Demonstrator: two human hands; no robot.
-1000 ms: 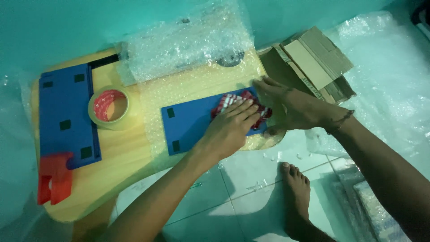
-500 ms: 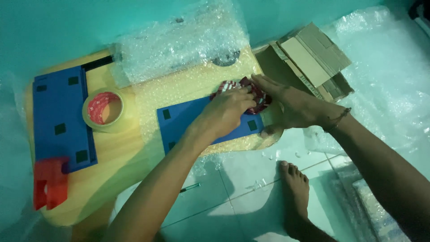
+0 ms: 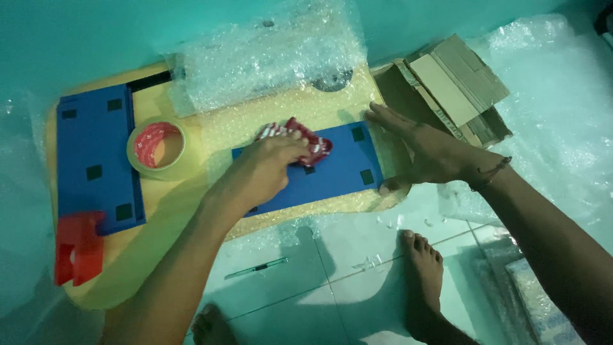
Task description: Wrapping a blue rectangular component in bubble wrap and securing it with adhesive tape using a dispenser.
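Item, at 9 o'clock: a red tape dispenser [image 3: 78, 248] on the wooden table [image 3: 159, 252], its form blurred and hard to make out. Above it lay a blue panel [image 3: 96, 160] with black square patches, its upper corner hidden under the bubble wrap [image 3: 262, 54]. Just beside it stood a roll of clear tape [image 3: 158, 149] with a red core.

Item, centre: a second blue panel [image 3: 332, 176] on bubble wrap, partly covered by the left hand [image 3: 265, 172], whose fingers were curled down onto a red-and-white cloth [image 3: 306, 140]; how tightly they gripped could not be told.

Item, at 3 o'clock: the right hand [image 3: 434, 153], fingers spread flat and open, pressed at the panel's right edge. At 1 o'clock lay folded brown cardboard [image 3: 453, 83]; its printing was too small to read.
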